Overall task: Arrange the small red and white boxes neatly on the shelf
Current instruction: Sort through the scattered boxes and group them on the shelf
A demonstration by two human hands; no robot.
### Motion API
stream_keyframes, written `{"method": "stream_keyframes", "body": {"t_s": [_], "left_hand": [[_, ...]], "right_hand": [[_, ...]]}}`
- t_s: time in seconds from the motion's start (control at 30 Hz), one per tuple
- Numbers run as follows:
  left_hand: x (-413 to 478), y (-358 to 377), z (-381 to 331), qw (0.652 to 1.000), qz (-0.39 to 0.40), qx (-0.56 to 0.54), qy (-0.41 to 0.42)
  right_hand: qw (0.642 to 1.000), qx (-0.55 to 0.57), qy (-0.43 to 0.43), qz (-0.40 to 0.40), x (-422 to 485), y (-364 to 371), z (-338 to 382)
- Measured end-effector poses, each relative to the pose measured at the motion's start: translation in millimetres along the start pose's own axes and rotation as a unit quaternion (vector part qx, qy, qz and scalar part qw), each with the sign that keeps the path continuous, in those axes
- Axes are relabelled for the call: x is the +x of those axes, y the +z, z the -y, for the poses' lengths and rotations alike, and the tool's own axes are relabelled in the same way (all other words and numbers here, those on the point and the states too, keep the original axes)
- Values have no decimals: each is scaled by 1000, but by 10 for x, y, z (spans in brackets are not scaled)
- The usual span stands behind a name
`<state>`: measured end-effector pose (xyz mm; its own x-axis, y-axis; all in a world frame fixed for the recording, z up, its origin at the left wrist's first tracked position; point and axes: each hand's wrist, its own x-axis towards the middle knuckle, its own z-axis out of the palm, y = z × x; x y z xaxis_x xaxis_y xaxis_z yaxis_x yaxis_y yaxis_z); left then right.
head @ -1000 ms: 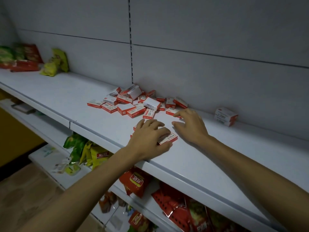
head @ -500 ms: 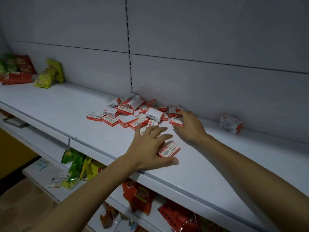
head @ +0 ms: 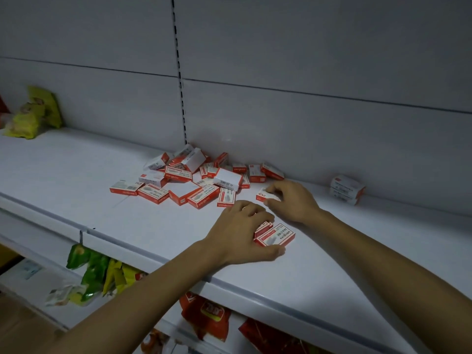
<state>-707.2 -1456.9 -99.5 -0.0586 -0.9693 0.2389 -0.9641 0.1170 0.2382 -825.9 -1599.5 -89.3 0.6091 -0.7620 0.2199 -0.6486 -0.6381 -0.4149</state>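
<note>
Right hand [head: 293,200] drawn back gripping box [head: 264,196], loose pile [head: 194,180] beside

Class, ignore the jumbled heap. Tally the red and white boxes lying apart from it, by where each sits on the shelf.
Paired boxes under the left hand: 2
Single box in the right hand: 1
Stacked boxes at far right: 2
Total: 5

1. A grey panelled back wall [head: 306,60] rose behind the shelving, split by a slotted upright strip [head: 180,80].
2. Lower shelves [head: 33,284] held green and red snack bags [head: 102,272].
3. The light was dim.
</note>
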Motion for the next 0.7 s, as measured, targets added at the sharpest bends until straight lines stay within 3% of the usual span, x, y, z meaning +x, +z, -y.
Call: {"method": "stream_keyframes", "body": {"t_s": [0.1,0.2,0.3,0.37,0.47,0.7], "left_hand": [[14,-30,-27,999,-5,-51,-5],[-29,-101,-60,979,-119,-164,-39],[2,-147,26,935,-212,-264,-105],[24,-164,126,929,-232,-267,-113],[-8,-158,224,941,-208,-247,-103],[-105,-92,273,995,-66,-78,-10]], "right_hand": [[996,79,25,-21,-141,-142,0],[988,148,14,-32,-392,-338,108],[989,142,-26,-25,-711,-401,236],[993,116,-35,-11,-904,-336,297],[998,34,-60,0,-1030,-232,294],[998,18,-49,-40,-959,-176,259]]}}
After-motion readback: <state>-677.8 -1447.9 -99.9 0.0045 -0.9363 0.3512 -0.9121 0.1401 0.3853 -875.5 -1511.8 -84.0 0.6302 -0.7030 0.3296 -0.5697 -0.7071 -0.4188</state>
